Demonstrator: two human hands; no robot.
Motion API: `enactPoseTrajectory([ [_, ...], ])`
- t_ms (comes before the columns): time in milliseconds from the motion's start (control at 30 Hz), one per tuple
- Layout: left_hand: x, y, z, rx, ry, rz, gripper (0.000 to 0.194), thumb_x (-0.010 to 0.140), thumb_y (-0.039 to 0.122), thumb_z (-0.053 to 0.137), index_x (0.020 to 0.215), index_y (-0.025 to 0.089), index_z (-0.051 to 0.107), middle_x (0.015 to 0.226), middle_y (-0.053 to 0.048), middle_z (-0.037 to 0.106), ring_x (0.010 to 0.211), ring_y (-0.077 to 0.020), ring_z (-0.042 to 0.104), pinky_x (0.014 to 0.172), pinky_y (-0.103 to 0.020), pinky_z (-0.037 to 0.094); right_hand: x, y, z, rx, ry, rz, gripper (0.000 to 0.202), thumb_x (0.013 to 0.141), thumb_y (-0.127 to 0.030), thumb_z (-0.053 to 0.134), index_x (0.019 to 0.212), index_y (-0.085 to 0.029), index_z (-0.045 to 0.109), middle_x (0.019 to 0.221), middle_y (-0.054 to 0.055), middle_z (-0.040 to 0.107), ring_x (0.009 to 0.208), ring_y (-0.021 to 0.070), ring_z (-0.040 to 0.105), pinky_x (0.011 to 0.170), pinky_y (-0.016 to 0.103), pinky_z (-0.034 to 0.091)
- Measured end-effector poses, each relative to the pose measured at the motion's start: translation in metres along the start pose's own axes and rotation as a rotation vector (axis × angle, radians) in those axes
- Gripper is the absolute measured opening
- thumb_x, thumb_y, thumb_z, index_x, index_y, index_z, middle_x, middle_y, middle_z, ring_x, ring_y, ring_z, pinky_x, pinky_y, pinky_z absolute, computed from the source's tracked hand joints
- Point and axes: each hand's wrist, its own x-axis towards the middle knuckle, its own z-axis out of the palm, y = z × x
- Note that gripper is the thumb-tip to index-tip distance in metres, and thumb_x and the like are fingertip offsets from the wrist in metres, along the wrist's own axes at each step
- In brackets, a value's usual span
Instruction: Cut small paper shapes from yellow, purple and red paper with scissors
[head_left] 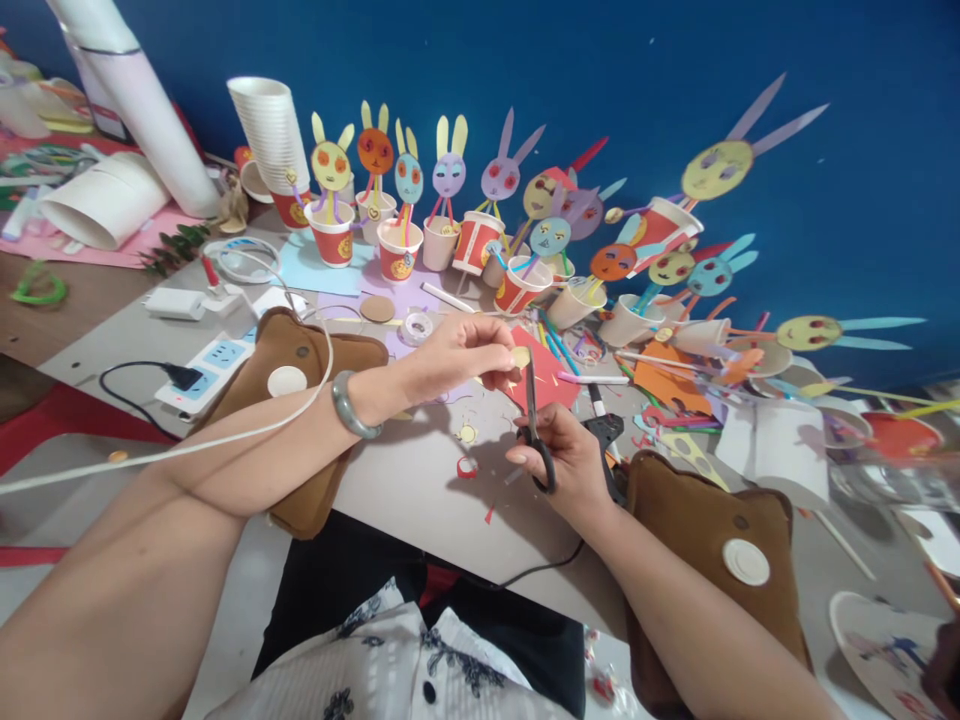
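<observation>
At the left of the scene, a white power strip with blue socket faces lies beside a soft brown fabric cushion with a pale round disc on it. Over this cushion the left forearm reaches in from the near left, with a grey-green polished bangle at the wrist. The left hand is closed to a pinch, thumb and fingers gripping a small pale-yellow paper piece, which juts out to the right of the fingertips. The piece is held up above the pale grey tabletop, with a bright red paper sheet behind it; it is too small for its long axis to be told.

Just right of the piece stand the dark blades of the black-handled metal scissors. Their long axis runs from near to far, tips leaning slightly left, so they cross the line along which the left fingers point. Whether the paper sits between the blades or only against them, I cannot tell. The right hand is curled around the handles, near and right of the paper; the left hand is the closer of the two to it. Beyond the right hand, farther right, lies a second brown fabric cushion with a white disc.
</observation>
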Motion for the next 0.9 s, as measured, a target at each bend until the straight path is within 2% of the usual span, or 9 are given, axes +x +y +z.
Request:
enactPoseTrajectory([
  [200, 0.000, 0.000, 0.000, -0.001, 0.003, 0.008, 0.015, 0.077, 0.022, 0.065, 0.065, 0.014, 0.060, 0.063, 0.000, 0.067, 0.057, -0.0067, 0.062, 0.059, -0.021, 0.051, -0.001, 0.002, -0.001, -0.002, 0.023, -0.011, 0.053, 0.066, -0.062, 0.086, 0.078, -0.024, 0.052, 0.063, -0.004, 0.060, 0.048, 0.0114, 0.051, 0.045, 0.025, 0.041],
  [400, 0.000, 0.002, 0.002, 0.044, 0.053, -0.072, 0.016, 0.080, 0.022, 0.065, 0.067, 0.013, 0.064, 0.062, -0.001, 0.066, 0.058, -0.0072, 0.061, 0.058, -0.020, 0.050, 0.000, 0.010, -0.002, 0.026, 0.100, -0.055, 0.050, 0.072, -0.064, 0.081, 0.086, -0.024, 0.056, 0.061, -0.005, 0.058, 0.048, 0.0124, 0.051, 0.047, 0.027, 0.043],
  [467, -0.001, 0.001, 0.001, 0.089, 0.017, -0.083, 0.016, 0.080, 0.023, 0.066, 0.068, 0.012, 0.066, 0.064, -0.002, 0.067, 0.058, -0.0071, 0.061, 0.058, -0.020, 0.050, 0.001, 0.007, -0.001, 0.034, 0.143, -0.088, 0.047, 0.074, -0.062, 0.081, 0.087, -0.024, 0.057, 0.064, -0.004, 0.061, 0.052, 0.0134, 0.055, 0.050, 0.028, 0.045],
  [633, -0.002, -0.003, -0.001, 0.222, -0.144, -0.150, 0.017, 0.080, 0.023, 0.069, 0.068, 0.012, 0.065, 0.064, -0.002, 0.066, 0.057, -0.0062, 0.059, 0.055, -0.017, 0.046, 0.000, -0.004, 0.004, 0.085, 0.262, -0.117, 0.046, 0.070, -0.043, 0.089, 0.094, -0.025, 0.055, 0.072, -0.003, 0.068, 0.060, 0.0148, 0.064, 0.057, 0.029, 0.052],
  [767, -0.003, -0.006, 0.003, 0.263, -0.228, -0.206, 0.020, 0.080, 0.027, 0.072, 0.069, 0.011, 0.067, 0.062, -0.002, 0.065, 0.057, -0.0073, 0.060, 0.054, -0.017, 0.047, 0.000, -0.010, 0.005, 0.132, 0.279, -0.118, 0.047, 0.074, -0.045, 0.086, 0.099, -0.026, 0.051, 0.079, 0.000, 0.071, 0.067, 0.0171, 0.070, 0.060, 0.030, 0.055],
  [900, -0.003, -0.009, 0.004, 0.324, -0.270, -0.206, 0.022, 0.082, 0.029, 0.070, 0.068, 0.011, 0.068, 0.065, -0.004, 0.067, 0.058, -0.0075, 0.061, 0.053, -0.017, 0.047, -0.001, -0.013, 0.004, 0.141, 0.283, -0.073, 0.049, 0.073, -0.046, 0.087, 0.099, -0.027, 0.051, 0.080, 0.000, 0.071, 0.069, 0.0171, 0.071, 0.063, 0.031, 0.057],
])
